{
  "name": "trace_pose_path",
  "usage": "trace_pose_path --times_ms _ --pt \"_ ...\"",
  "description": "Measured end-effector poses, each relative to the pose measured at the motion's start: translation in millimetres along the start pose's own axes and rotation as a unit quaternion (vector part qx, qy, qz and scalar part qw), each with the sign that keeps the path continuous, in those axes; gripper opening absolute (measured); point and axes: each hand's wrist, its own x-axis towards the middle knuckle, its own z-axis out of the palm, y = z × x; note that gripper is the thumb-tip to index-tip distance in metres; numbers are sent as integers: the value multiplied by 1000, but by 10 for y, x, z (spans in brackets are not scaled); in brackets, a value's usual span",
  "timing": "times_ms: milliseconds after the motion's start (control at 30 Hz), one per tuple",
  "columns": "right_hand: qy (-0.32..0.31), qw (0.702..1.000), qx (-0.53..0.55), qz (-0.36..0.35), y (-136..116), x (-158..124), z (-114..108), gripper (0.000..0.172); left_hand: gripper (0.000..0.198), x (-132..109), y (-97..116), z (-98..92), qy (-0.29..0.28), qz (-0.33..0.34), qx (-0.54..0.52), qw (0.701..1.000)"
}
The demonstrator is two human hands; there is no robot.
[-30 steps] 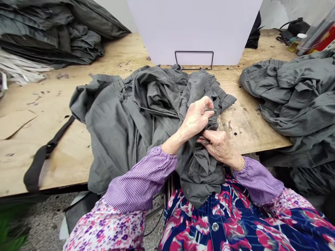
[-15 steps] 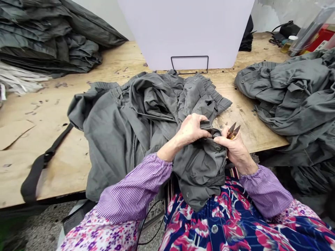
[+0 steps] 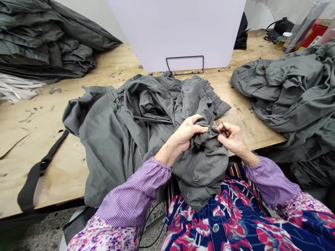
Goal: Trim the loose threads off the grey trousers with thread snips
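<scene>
Grey trousers (image 3: 111, 139) with a gathered elastic waistband lie bunched over the table's front edge, partly hanging onto my lap. My left hand (image 3: 183, 135) is closed on a folded edge of the cloth, thumb on top. Just to its right, my right hand (image 3: 235, 140) pinches the same edge between thumb and finger. Small thread snips (image 3: 224, 129) sit inside that right hand, their dark blades pointing up and away from me. The snips' handles are mostly hidden by the fingers. A stitched seam shows on the cloth between both hands.
More grey garments (image 3: 290, 87) are heaped at the right, spilling over the edge. A tall grey pile (image 3: 47, 38) and white strips (image 3: 18, 87) occupy the back left. Behind the trousers stands a white board (image 3: 178, 31) on a wire stand (image 3: 185, 73). A black strap (image 3: 44, 165) hangs at left.
The cloth edge between my hands has been turned, now showing a seam. My right hand has rotated, so the snips' blades show less and closer together. The view has shifted slightly.
</scene>
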Motion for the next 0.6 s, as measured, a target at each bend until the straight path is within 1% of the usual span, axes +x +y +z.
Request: trace_pose_path --times_ms 33,67,167,233,333,433,533,600 --pt "-17 999 29 18 33 4 25 1 24 -2 -15 9 0 -9 -19 1000" --pt "-36 996 69 41 61 2 53 4 25 0 -32 14 -2 -16 -38 999" --pt "-78 970 202 114 128 -37 124 17 31 34 -101 -5 7 -27 -70 997" --pt "-79 949 263 155 160 -82 149 22 35 77 -157 -45 39 -30 -56 997" --pt "-67 922 328 195 184 -144 164 26 35 138 -227 -106 84 -24 -1 996" --pt "-62 895 383 219 179 -172 185 28 33 168 -253 -132 78 -24 32 996" --pt "-58 874 419 238 169 -178 206 26 33 179 -245 -132 61 -40 22 997" --pt "-59 858 437 263 169 -187 213 25 33 186 -238 -127 54 -48 12 997"
